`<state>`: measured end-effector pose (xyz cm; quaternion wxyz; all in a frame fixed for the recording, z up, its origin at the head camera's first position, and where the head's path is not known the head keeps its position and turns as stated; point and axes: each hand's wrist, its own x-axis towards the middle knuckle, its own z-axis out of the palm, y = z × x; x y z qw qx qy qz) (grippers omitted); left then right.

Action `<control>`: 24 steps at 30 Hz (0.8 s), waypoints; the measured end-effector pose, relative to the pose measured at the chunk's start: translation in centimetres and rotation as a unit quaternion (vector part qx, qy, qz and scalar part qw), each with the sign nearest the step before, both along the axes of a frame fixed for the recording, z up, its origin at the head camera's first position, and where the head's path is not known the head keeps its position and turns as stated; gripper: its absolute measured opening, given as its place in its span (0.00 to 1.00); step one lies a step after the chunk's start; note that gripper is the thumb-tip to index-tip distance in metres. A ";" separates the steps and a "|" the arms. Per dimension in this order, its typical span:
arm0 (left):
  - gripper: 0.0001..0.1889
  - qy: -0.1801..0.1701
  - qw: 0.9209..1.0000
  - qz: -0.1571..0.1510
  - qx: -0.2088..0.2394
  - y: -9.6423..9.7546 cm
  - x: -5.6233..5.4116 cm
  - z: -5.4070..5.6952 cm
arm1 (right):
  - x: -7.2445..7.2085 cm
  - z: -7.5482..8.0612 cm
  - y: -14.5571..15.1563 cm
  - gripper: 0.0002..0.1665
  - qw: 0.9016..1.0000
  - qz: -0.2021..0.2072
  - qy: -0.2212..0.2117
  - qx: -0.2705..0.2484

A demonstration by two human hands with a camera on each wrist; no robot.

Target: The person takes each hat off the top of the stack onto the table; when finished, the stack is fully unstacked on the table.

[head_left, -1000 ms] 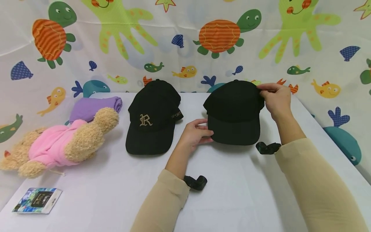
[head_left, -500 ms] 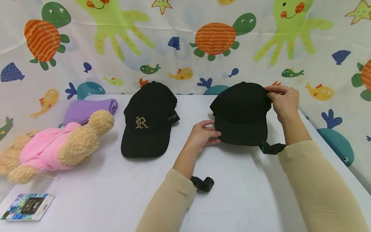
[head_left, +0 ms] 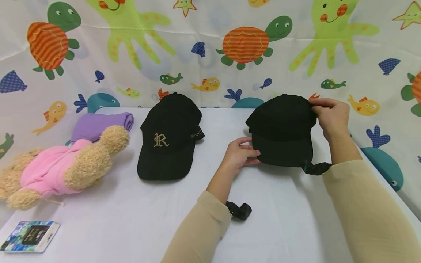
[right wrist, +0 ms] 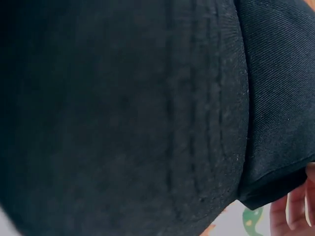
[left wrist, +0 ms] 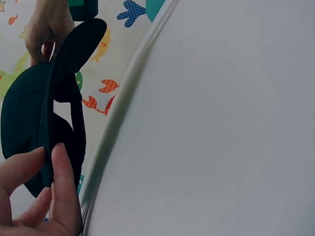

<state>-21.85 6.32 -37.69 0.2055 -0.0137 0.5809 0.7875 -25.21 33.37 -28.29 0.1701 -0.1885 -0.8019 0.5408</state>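
Observation:
A plain black cap (head_left: 282, 128) is held between my two hands at the right of the table, its brim toward me in the head view. My left hand (head_left: 239, 154) pinches the brim's left edge. In the left wrist view, the left fingers (left wrist: 63, 172) lie on both sides of that edge. My right hand (head_left: 333, 116) grips the crown's upper right side. Close up, the cap (right wrist: 123, 118) fills most of the right wrist view, with right fingers (right wrist: 295, 211) at the crown's edge. Another black cap (head_left: 168, 138), with a gold R and "SPORT" lettering, stands left of my hands.
A plush toy in pink clothing (head_left: 49, 168) lies at the left, before a rolled purple cloth (head_left: 98, 126). A flat colourful packet (head_left: 31, 236) rests near the front left. Behind the white table (head_left: 131, 223) hangs a sea-animal curtain (head_left: 197, 29).
Both hands have carried the plain cap a little to the right, away from the lettered cap. Their hold looks the same. The head view has also shifted slightly.

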 end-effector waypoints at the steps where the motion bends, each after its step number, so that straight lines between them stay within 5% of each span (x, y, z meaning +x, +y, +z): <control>1: 0.31 0.000 1.000 -0.001 0.000 0.3 0.0 0.0 | 0.0 0.0 0.2 0.19 1.000 -0.003 -0.003 0.003; 14: 0.32 0.009 1.000 -0.010 -0.004 2.3 -0.2 -0.2 | 0.1 -0.1 2.2 0.20 0.999 -0.009 -0.049 0.005; 24: 0.31 -0.022 1.000 -0.002 0.021 4.4 -0.1 -0.3 | 0.4 -0.3 4.0 0.21 0.997 -0.019 -0.073 0.008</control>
